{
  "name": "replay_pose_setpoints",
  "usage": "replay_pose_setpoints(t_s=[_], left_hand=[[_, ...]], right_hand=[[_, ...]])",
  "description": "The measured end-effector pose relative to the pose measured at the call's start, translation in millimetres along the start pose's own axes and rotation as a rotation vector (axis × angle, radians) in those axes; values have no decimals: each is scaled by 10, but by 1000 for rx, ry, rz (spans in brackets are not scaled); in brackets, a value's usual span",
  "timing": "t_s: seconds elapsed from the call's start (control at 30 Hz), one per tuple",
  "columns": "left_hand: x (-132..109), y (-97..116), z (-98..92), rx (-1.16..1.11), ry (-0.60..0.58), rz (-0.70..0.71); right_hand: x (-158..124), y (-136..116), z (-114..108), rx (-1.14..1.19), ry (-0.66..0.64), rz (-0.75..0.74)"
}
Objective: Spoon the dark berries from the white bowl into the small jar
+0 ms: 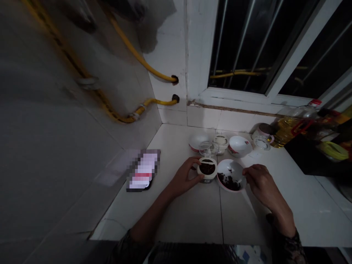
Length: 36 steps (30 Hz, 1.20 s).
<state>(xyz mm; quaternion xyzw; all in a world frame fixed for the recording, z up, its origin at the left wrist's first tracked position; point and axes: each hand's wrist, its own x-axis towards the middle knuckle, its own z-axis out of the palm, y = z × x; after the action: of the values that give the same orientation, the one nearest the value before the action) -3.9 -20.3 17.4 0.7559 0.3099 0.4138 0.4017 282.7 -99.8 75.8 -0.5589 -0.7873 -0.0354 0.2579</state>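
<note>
My left hand [184,176] is closed around a small white-rimmed jar [208,179], fingers and thumb on either side of its mouth. Dark reddish-brown contents [207,168] show inside, and its clear lid [209,147] stands flipped open at the back. Right beside the jar is a white bowl [228,164] with a pink rim. Dark crumbly bits [228,182] lie in the bottom of it. My right hand [260,182] pinches a small pale spoon [240,180] at the bowl's right edge, its tip down among the bits; most of its handle is hidden by the fingers.
Behind stand a second white bowl [239,143], a lidded jar [220,141] and another bowl [195,141]. An oil bottle [286,128] and a black box [305,156] are at right. A phone [144,170] leans at the left wall. Yellow pipes [132,51] run above.
</note>
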Motion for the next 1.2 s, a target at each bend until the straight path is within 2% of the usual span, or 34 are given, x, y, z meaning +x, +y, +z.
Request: replay_pose_setpoints(t_s=[0.1,0.3,0.37,0.5,0.6,0.87,1.0,1.2], left_hand=[[-2,8,-3,0,2,-9],[-2,16,-3,12,-6,3],[0,15,-6,19,-6,7],[2,10,-10,32,0,17],[3,11,-9,32,5,15],[1,11,-3,22,6,1],[5,-2,2,28,7,14],[3,-25,7,6,5,1]], right_hand=[[39,-83,-26,81,-27,28],[100,109,106,-31,126,61],[103,125,161,-6,95,74],[119,9,241,186,2,108],[134,-43,269,290,20,209],[117,58,217,543,132,581],[114,69,212,664,173,667],[117,105,234,783,225,714]])
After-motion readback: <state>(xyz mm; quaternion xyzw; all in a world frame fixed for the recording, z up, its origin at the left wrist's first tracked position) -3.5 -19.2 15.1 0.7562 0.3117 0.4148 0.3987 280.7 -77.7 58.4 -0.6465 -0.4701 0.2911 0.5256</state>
